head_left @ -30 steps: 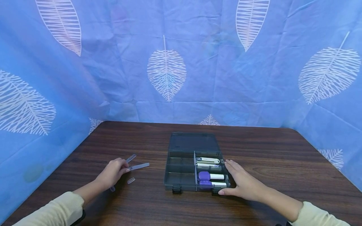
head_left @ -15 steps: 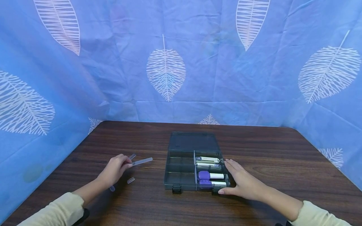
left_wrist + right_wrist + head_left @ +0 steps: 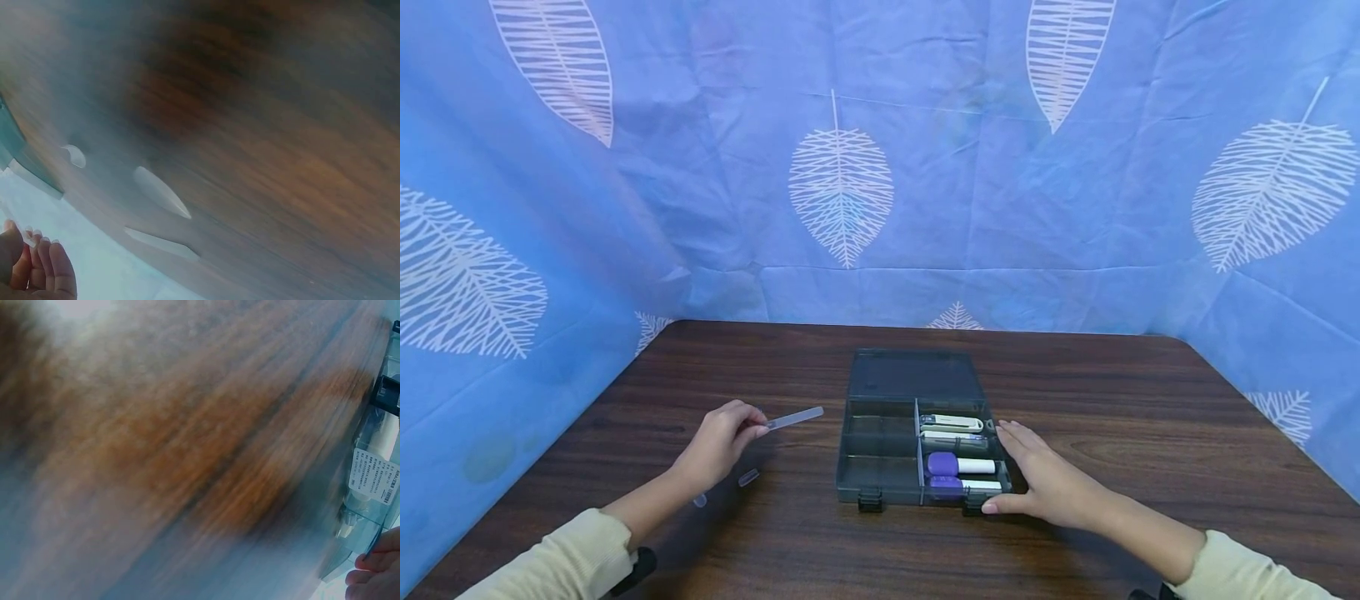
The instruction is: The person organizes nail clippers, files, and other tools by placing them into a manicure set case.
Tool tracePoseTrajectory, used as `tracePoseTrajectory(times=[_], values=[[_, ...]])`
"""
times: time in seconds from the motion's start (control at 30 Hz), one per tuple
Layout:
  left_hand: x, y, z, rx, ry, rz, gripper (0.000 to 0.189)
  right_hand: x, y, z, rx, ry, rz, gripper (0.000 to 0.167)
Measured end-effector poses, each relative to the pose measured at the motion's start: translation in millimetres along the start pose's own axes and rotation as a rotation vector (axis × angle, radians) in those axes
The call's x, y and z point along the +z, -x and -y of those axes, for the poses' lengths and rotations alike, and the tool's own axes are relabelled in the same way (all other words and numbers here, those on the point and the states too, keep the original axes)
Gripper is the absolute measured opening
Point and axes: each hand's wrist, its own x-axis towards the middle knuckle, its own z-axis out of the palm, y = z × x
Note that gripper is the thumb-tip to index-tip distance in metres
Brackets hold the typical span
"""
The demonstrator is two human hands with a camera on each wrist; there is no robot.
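Note:
My left hand [image 3: 722,442] pinches one end of a narrow frosted strip, seemingly a nail file [image 3: 797,417], just left of a dark translucent box [image 3: 917,375]. The file's free end points right, towards the box. In the left wrist view the fingers [image 3: 59,265] are curled together. With its lid laid back, the box shows a bare left side; nail clippers [image 3: 951,423] and purple nail polish bottles [image 3: 942,464] with white caps lie in its right side. My right hand [image 3: 1052,483] rests along the box's right side, fingers extended, thumb at the front corner.
Small clear plastic pieces lie on the wooden table [image 3: 1097,392] by the left hand: one short piece [image 3: 748,477] and another [image 3: 700,501] beneath the wrist. The left wrist view shows several, including a pointed piece [image 3: 162,190]. A blue leaf-patterned cloth [image 3: 925,192] surrounds the table.
My left hand has moved right and away from me, lifting the nail file off the table towards the box. The right hand and box have stayed put.

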Motion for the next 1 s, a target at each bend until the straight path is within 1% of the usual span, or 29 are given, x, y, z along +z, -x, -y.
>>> tracePoseTrajectory(times=[0.1, 0.27, 0.4, 0.5, 0.63, 0.83, 1.0], values=[[0.9, -0.6, -4.1, 0.011, 0.014, -0.011, 0.004, -1, -0.5, 1, -0.007, 0.001, 0.0, 0.108], [2.5, -1.7, -13.3, 0.027, 0.049, -0.007, 0.004, -2, -0.8, 1, -0.015, -0.001, 0.0, 0.108], [6.8, -2.7, -18.1, 0.071, 0.074, -0.009, 0.004, -3, -0.8, 1, -0.017, 0.004, -0.003, 0.108], [10.5, -2.1, -21.7, 0.091, 0.087, 0.009, 0.004, -3, -0.6, 2, -0.019, 0.012, -0.005, 0.108], [14.0, -1.0, -29.9, 0.097, 0.1, 0.062, 0.003, -3, -0.1, 2, -0.021, 0.013, -0.002, 0.107], [20.6, -3.7, -41.7, 0.156, 0.136, 0.113, 0.004, -3, -0.2, 2, -0.019, 0.021, -0.001, 0.107], [26.5, -7.3, -50.9, 0.197, 0.14, 0.14, 0.004, -4, 0.1, 3, -0.02, 0.017, 0.001, 0.107]])
